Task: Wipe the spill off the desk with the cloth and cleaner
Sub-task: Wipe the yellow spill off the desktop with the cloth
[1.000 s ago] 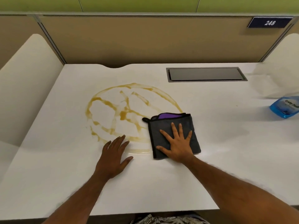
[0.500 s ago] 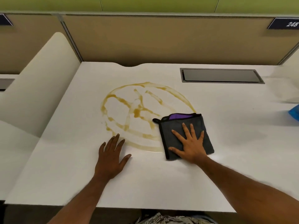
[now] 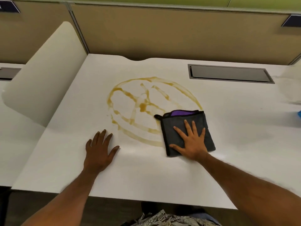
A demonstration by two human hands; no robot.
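A brown, ring-shaped spill (image 3: 143, 108) with streaks inside it lies on the white desk (image 3: 146, 173). A folded dark grey cloth (image 3: 177, 124) with a purple inner layer covers the spill's right lower edge. My right hand (image 3: 192, 141) presses flat on the cloth, fingers spread. My left hand (image 3: 99, 150) rests flat on the bare desk just below and left of the spill, holding nothing. Only a blue sliver of the cleaner bottle (image 3: 299, 114) shows at the right edge.
A grey recessed cable tray (image 3: 228, 74) is set into the desk at the back right. Beige partition panels (image 3: 162, 33) close off the back. A white rounded divider (image 3: 44, 70) stands on the left, with a neighbouring desk beyond it.
The view has swung left, so the cleaner bottle has nearly left the frame on the right. Both hands and the cloth stay almost in place on the desk.
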